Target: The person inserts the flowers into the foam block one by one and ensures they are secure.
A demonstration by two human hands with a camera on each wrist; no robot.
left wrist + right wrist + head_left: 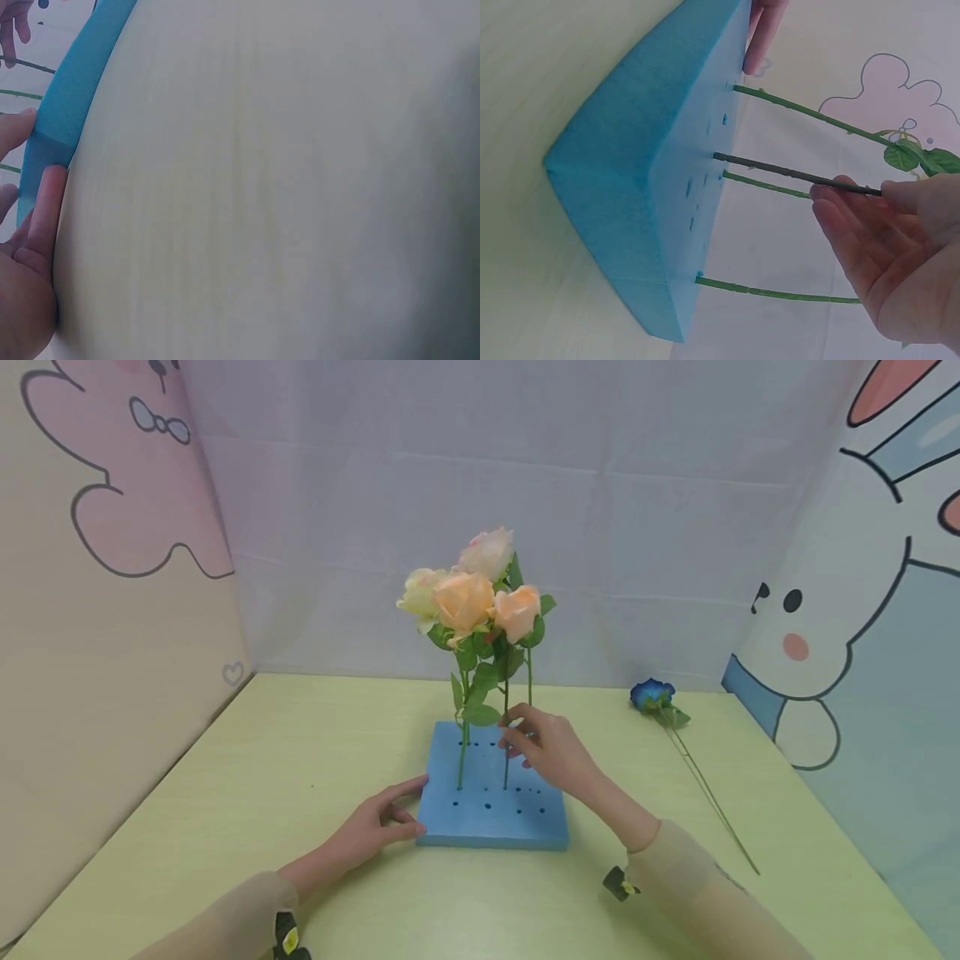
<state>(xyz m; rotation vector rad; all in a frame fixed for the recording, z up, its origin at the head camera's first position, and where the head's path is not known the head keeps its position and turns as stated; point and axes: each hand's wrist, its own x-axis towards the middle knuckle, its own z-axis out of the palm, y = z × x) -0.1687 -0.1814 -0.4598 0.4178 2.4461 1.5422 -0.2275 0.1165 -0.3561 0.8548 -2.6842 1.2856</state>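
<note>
Four peach fabric roses (pixel 480 597) stand in square blue foam block (pixel 491 814); my right hand (pixel 551 747) pinches one dark stem (pixel 795 174); left hand (pixel 371 831), fingers straight, presses block's edge.

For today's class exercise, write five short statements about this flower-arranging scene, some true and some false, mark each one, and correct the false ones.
1. The right hand pinches a dark stem that stands in the blue foam block. True.
2. The left hand is lifted clear of the foam block. False: its fingers rest against the block's left edge.
3. A blue rose lies on the table to the right of the block. True.
4. The blue rose is planted in the block with the others. False: it lies flat on the table, apart from the block.
5. The peach and cream roses lie flat on the table. False: they stand upright in the block.
</note>
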